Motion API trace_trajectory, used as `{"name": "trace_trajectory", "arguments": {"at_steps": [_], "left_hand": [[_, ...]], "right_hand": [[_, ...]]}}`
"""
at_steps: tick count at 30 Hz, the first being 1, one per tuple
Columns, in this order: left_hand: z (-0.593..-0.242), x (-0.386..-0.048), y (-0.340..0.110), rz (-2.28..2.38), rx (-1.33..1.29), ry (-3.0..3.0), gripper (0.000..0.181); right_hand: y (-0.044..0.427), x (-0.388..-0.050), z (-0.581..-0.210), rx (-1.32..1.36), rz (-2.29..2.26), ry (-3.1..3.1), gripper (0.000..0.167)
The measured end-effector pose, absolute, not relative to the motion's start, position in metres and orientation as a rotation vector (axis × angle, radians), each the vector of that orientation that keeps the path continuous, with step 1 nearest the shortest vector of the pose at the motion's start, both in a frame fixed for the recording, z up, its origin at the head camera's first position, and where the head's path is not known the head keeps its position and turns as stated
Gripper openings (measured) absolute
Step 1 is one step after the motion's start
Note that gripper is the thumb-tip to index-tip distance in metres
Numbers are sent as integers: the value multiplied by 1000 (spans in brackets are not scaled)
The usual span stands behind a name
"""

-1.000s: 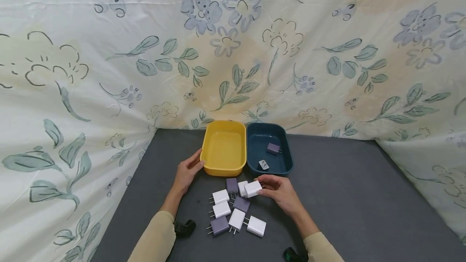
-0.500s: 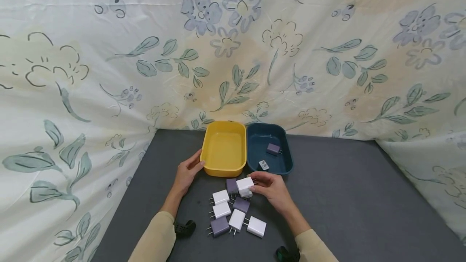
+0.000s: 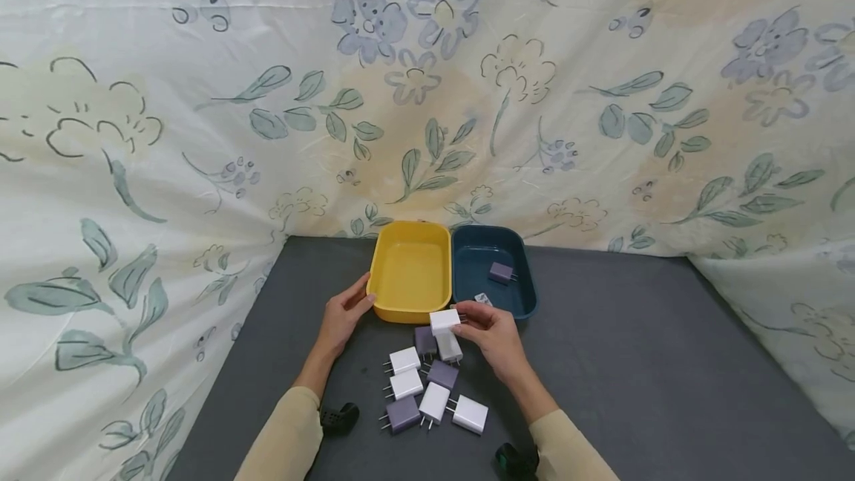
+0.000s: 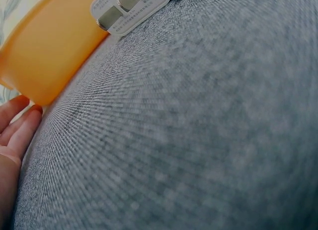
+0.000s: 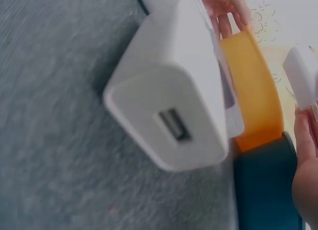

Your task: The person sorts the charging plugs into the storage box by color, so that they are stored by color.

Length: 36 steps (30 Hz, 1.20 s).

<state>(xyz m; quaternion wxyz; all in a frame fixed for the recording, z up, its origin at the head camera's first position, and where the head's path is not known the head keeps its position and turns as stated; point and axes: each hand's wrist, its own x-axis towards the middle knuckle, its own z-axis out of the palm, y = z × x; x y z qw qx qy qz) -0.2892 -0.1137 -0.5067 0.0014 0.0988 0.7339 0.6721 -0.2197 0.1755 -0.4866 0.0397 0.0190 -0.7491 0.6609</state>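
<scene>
Pinched in right hand, the nearer, at its left: white charger, lower centre of frame, near yellow tray, long axis crosswise. Touching tray's left side: left hand, fingers extended.

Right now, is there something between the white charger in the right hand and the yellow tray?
Nothing visible stands between the white charger in the right hand and the yellow tray, except the tray's near wall; the charger appears higher than that.
</scene>
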Motion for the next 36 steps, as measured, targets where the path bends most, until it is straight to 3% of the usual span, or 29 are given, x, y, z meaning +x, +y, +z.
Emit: {"name": "trace_trajectory", "arguments": {"at_steps": [13,23,36], "left_hand": [[-508,-288,-116,2076,281,2335,55],[-534,-307,-119,2108,256,2367,54],[-523,-300,-115,2098,256,2359,53]], "right_hand": [[157,-233,-480,-63,2016,-2209,41],[147,-247,-474,-152,2006,-2135,33],[143,-254,-476,-240,2039,-2036,39]]}}
